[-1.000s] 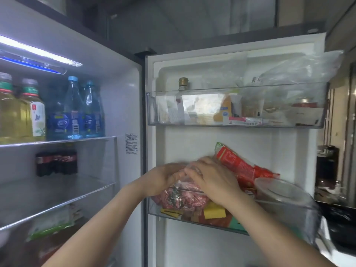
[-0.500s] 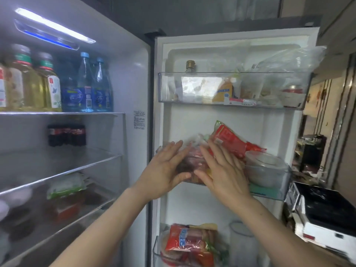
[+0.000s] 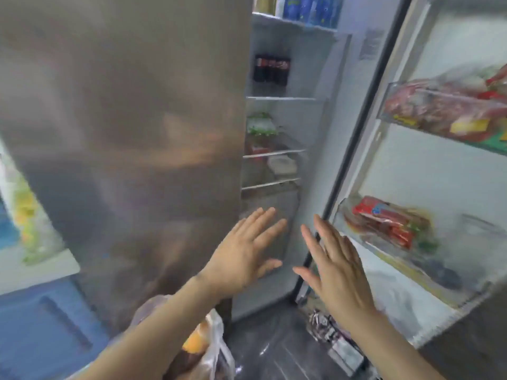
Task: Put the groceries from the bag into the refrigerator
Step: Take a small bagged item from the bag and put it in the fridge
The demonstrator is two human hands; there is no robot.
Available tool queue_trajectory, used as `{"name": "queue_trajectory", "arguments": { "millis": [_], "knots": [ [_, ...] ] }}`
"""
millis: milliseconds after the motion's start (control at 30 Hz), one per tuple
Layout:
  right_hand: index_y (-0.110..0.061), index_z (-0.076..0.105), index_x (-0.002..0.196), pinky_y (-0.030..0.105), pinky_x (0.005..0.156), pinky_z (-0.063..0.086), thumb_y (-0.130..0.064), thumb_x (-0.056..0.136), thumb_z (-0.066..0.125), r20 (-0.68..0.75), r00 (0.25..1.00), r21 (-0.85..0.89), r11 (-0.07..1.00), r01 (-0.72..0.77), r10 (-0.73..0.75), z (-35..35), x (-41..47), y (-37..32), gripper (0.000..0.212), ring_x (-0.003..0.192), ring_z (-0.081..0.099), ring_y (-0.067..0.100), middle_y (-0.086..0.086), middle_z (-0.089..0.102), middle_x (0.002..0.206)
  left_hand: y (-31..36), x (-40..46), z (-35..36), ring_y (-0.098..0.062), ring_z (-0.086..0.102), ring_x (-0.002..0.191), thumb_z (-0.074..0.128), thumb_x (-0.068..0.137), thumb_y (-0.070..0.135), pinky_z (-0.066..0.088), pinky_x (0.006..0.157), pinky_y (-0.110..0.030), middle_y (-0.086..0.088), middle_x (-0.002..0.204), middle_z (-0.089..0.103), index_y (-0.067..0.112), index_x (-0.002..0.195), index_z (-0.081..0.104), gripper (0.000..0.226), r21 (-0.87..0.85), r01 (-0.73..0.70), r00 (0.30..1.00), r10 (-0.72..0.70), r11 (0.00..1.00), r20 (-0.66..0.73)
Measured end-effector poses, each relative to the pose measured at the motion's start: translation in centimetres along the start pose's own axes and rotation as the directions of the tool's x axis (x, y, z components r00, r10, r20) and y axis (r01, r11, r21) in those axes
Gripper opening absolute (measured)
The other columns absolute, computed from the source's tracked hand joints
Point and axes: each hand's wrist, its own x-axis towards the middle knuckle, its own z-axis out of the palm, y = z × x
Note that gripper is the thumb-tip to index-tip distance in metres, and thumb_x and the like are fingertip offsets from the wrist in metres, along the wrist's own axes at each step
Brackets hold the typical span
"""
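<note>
No lettering can be read; the whole view is motion-blurred.

A sticker point(image 3: 371, 44) at one o'clock on the refrigerator's inner wall carries print too smeared to make out, and the labels on the dark bottles point(image 3: 271, 69) at twelve o'clock show only red bands.

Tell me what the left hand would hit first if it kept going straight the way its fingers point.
The left hand is open, fingers aimed up and forward into the fridge's lower compartment. Nothing shows between them, so it would probably meet that compartment's front first; blur leaves the depth uncertain.
</note>
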Motion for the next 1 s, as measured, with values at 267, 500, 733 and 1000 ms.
{"name": "queue_trajectory", "arguments": {
  "millis": [267,500,733,1000],
  "knots": [
    [-0.020,0.040,0.145,0.042,0.103,0.044,-0.042,0.076,0.073,0.273,0.931,0.405,0.906,0.119,-0.244,7.8,-9.9,-18.9,0.080,0.135,0.041,0.024,0.002,0.033,0.154,-3.3,-27.0,-0.6,-0.021,0.024,0.143,0.053,0.085,0.049,0.032,0.112,-0.047,0.003,0.155,0.025,0.030,0.145,0.033,0.066,0.094,0.527,0.812,-0.534,0.844,0.236],
    [-0.016,0.048,0.139,0.034,0.100,0.048,-0.034,0.065,0.085,0.472,0.851,0.410,0.912,0.018,-0.229,15.6,-11.8,-27.6,0.085,0.128,0.050,0.018,0.000,0.044,0.146,-6.0,-32.6,2.0,-0.013,0.016,0.144,0.064,0.087,0.032,0.023,0.117,-0.037,0.010,0.154,0.015,0.021,0.148,0.028,0.071,0.068,0.610,0.737,-0.598,0.789,0.316],
    [-0.009,0.048,0.138,0.035,0.100,0.044,-0.056,0.038,0.089,0.708,0.694,0.264,0.961,-0.085,-0.132,22.6,-15.1,-30.2,0.118,0.126,0.052,0.020,0.004,0.047,0.145,-8.5,-35.1,7.8,-0.019,0.007,0.147,0.046,0.093,0.043,-0.003,0.116,-0.033,0.000,0.159,0.008,0.014,0.151,0.011,0.074,0.170,0.504,0.653,-0.503,0.847,0.567],
    [-0.006,0.042,0.140,0.043,0.098,0.049,-0.031,0.054,0.089,0.619,0.778,0.288,0.953,-0.098,-0.107,23.9,-18.9,-31.3,0.101,0.123,0.054,0.025,0.010,0.053,0.138,-10.1,-38.2,7.0,-0.023,0.039,0.136,0.076,0.035,0.071,0.029,0.115,-0.043,-0.005,0.147,0.043,0.011,0.140,0.045,0.125,0.199,0.216,0.660,-0.293,0.956,0.691]
  ]
}}
